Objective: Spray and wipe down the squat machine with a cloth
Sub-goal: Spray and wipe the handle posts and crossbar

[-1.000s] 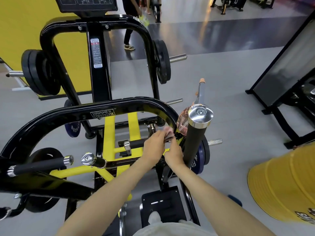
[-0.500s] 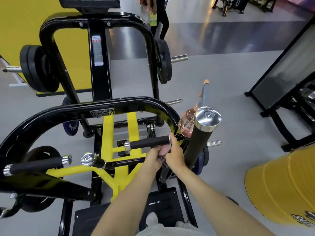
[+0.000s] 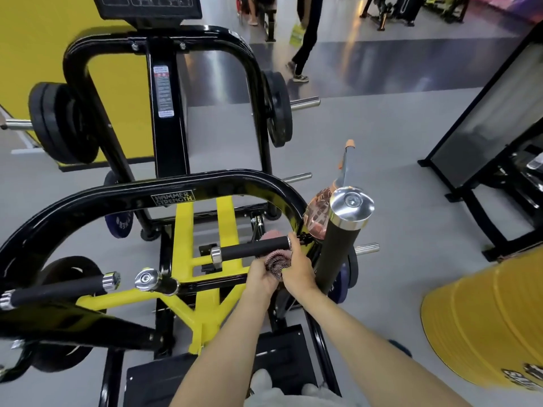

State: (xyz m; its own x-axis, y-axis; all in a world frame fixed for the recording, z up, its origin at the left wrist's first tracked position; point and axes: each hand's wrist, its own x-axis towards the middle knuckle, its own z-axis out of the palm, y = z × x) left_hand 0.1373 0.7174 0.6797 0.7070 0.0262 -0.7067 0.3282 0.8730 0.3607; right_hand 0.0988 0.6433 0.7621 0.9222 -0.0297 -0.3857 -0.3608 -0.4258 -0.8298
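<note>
Having dropped from the squat machine's (image 3: 173, 198) curved frame, left hand (image 3: 260, 279) and right hand (image 3: 296, 271) now pinch the cloth (image 3: 274, 261) round the black handle's (image 3: 249, 250) end, carrying wiping onto the grips.

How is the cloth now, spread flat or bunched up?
Bunched up. The cloth is crumpled around the black handle, showing above and below it, held between the left hand and right hand.

Grey floor (image 3: 382, 160), yellow wall (image 3: 44, 39), yellow barrel (image 3: 484, 327) right, black-framed panel (image 3: 484, 113), glossy dark strip (image 3: 382, 69) beyond.
</note>
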